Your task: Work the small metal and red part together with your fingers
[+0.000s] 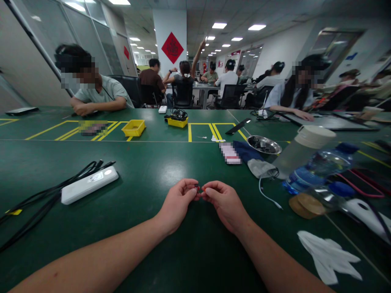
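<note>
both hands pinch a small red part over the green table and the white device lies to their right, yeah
No. In the head view the white device lies to their left, not right. The left hand and right hand do pinch the small red part over the green table.

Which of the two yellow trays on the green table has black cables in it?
The right yellow tray, next to the small white box: black cables are heaped on it. The left yellow tray shows no cables.

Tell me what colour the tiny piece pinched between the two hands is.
The tiny piece is red with a dark bit; head view, though small.
</note>
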`<state>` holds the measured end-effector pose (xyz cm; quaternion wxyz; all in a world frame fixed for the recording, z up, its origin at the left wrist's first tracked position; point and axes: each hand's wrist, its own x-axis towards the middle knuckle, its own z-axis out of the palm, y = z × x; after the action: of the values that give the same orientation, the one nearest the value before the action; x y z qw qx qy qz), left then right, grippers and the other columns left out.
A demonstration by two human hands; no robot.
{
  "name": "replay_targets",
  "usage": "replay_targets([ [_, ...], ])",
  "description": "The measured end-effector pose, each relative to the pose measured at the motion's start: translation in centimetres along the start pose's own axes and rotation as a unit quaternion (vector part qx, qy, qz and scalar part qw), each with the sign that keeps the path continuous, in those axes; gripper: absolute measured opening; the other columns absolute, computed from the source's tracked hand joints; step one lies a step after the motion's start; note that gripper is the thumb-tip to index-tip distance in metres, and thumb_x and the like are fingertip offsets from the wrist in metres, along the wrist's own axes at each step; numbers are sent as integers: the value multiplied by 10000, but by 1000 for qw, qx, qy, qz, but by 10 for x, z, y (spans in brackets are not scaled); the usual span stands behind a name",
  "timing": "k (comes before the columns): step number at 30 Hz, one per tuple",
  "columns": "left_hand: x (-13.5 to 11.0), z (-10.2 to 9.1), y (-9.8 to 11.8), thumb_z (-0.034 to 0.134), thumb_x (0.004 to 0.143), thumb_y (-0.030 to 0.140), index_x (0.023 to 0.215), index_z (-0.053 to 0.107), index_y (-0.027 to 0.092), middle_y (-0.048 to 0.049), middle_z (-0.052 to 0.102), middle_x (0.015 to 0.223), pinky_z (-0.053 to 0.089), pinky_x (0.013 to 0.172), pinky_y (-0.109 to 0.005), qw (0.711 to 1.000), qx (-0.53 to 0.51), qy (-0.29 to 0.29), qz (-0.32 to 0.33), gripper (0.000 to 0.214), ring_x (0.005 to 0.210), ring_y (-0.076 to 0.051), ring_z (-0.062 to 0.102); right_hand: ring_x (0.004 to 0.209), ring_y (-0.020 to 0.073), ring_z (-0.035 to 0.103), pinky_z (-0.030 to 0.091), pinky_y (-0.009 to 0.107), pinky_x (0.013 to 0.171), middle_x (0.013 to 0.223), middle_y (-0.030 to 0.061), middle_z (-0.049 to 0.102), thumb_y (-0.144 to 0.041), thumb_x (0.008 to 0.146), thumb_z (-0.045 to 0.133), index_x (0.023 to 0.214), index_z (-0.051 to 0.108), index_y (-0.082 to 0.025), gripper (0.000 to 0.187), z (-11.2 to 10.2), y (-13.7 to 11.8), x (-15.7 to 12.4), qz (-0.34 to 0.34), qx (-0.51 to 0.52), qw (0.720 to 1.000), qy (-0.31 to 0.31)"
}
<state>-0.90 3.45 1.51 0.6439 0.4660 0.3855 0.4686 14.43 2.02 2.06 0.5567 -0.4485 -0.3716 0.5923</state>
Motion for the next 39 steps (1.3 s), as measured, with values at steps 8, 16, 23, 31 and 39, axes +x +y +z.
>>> replay_targets([
  [8, 0, 0, 0, 630, 812, 226, 1088, 595, 169, -42, 636, 914, 487, 737, -278, 1000, -1, -6, 8, 284, 783, -135, 623, 735, 158, 646, 493, 329, 756, 822, 49, 694, -192, 732, 692, 808, 694, -152, 85, -1, -2, -1, 2, 15, 1000, -22],
  [16, 0, 0, 1, 609, 817, 213, 1058, 615, 152, -53, 640, 902, 480, 728, -281, 1000, -9, -5, 2, 249, 755, -130, 608, 723, 157, 631, 494, 346, 762, 820, 52, 694, -199, 715, 698, 783, 701, -158, 79, 0, -2, 0, 7, 31, 999, -13],
  [23, 0, 0, -1, 601, 825, 210, 1079, 594, 154, -57, 632, 920, 480, 716, -278, 1000, -14, -2, 4, 260, 772, -132, 609, 744, 161, 638, 495, 358, 793, 831, 48, 695, -164, 699, 687, 787, 702, -160, 89, -1, -2, -1, 13, 41, 999, -19],
  [31, -1, -1, 0, 621, 817, 229, 1053, 599, 151, -54, 637, 901, 484, 722, -282, 1000, -25, -5, -2, 249, 756, -131, 613, 723, 157, 639, 500, 353, 766, 835, 51, 694, -188, 697, 701, 779, 696, -161, 86, -1, -3, -1, 15, 51, 998, -17],
  [39, 0, 0, 0, 639, 799, 234, 1049, 607, 158, -51, 638, 890, 482, 706, -282, 999, -33, -2, -2, 263, 752, -134, 621, 722, 151, 636, 498, 342, 745, 861, 49, 693, -197, 705, 702, 797, 690, -169, 97, -1, -2, -2, 10, 46, 999, -18],
])
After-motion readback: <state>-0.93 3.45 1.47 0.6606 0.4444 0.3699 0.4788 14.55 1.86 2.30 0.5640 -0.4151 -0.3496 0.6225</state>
